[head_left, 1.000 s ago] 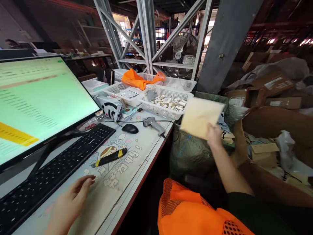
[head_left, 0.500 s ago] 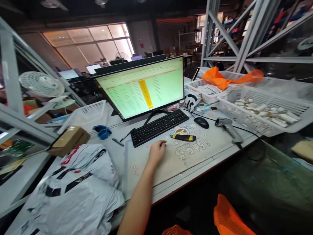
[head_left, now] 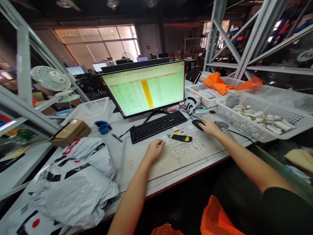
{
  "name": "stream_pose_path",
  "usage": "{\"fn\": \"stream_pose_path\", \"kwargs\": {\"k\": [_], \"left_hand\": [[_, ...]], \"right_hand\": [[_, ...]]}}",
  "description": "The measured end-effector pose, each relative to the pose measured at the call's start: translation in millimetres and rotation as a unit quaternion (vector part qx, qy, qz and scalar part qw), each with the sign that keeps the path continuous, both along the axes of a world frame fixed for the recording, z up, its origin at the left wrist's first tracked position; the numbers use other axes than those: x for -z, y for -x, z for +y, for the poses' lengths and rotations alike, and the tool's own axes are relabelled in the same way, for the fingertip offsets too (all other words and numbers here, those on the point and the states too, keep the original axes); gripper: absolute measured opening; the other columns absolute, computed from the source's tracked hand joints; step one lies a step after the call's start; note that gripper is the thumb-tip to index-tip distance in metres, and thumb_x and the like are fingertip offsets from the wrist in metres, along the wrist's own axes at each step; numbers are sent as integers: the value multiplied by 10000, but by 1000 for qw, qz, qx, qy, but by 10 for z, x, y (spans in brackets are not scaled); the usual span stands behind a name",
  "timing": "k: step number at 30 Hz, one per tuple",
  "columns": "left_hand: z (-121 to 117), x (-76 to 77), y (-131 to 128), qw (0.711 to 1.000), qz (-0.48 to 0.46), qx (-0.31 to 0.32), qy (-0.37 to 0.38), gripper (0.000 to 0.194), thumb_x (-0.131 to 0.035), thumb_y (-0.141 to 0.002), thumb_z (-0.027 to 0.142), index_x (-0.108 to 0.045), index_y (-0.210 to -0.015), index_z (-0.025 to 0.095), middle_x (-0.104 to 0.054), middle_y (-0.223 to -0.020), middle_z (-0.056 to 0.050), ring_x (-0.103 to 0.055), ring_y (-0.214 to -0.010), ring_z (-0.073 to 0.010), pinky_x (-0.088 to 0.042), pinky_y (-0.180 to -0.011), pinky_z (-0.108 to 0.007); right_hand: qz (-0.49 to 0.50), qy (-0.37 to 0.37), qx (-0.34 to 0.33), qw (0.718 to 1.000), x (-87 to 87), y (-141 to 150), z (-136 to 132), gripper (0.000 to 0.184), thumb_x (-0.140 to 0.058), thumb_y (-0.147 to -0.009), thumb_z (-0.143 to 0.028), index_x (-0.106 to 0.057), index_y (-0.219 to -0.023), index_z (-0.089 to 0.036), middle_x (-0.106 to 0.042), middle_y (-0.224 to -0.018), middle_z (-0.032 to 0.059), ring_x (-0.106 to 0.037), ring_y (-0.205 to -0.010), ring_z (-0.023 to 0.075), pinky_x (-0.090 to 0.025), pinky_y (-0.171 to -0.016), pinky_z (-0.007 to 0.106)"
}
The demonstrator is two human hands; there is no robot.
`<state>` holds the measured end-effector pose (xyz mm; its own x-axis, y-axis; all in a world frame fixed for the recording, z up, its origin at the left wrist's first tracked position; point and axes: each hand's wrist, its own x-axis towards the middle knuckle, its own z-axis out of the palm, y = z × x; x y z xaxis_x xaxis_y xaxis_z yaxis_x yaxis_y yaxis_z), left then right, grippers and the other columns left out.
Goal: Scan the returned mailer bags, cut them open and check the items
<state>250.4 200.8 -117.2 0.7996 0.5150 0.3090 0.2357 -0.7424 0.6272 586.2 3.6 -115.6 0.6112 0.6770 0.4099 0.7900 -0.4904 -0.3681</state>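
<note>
My right hand (head_left: 209,126) lies over a black computer mouse (head_left: 197,124) on the desk mat, its fingers around the front of it. My left hand (head_left: 155,149) rests on the mat in a loose fist with nothing showing in it. Just beyond it is a black keyboard (head_left: 158,126). Between my hands lies a black and yellow utility knife (head_left: 180,138). A grey barcode scanner (head_left: 223,125) is partly hidden behind my right hand and forearm. The monitor (head_left: 146,89) behind the keyboard displays a spreadsheet with one yellow column.
White and black plastic mailer bags (head_left: 78,182) heap up at the left, near a cardboard box (head_left: 71,133), a blue cup-like holder (head_left: 104,128) and a pen (head_left: 117,137). At the right, a white basket (head_left: 259,133) holds several small white pieces. Metal rack posts flank the desk.
My right hand has come into view from the right and now covers the mouse, which sits slightly farther left. My left hand stays on the mat. The camera view has shifted a little.
</note>
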Motion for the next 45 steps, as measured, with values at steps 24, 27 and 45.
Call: {"fn": "stream_pose_path", "kwargs": {"k": [24, 27, 45], "left_hand": [[369, 79, 75, 999, 2, -39, -7, 361, -480, -974, 416, -724, -870, 171, -743, -926, -93, -663, -873, -222, -485, -813, -334], [372, 90, 69, 999, 10, -39, -7, 346, -487, -968, 412, -724, -867, 181, -744, -913, -80, -663, -861, -216, -484, -800, -329], [529, 202, 70, 986, -9, -165, -8, 287, -522, -964, 342, -757, -914, 185, -765, -960, -77, -683, -932, -233, -507, -876, -341]], "right_hand": [[-143, -21, 1, 989, 668, -245, 528, 437, -517, -933, -334, -728, -1279, -171, -657, -1360, 107, -643, -1128, 290, -519, -957, 390], [-157, -38, 1, 987, 712, -284, 539, 420, -536, -927, -341, -739, -1257, -179, -671, -1336, 104, -660, -1099, 294, -538, -928, 402], [-161, -51, 3, 986, 756, -315, 556, 408, -555, -923, -313, -740, -1256, -166, -668, -1335, 126, -646, -1134, 302, -524, -984, 424]]}}
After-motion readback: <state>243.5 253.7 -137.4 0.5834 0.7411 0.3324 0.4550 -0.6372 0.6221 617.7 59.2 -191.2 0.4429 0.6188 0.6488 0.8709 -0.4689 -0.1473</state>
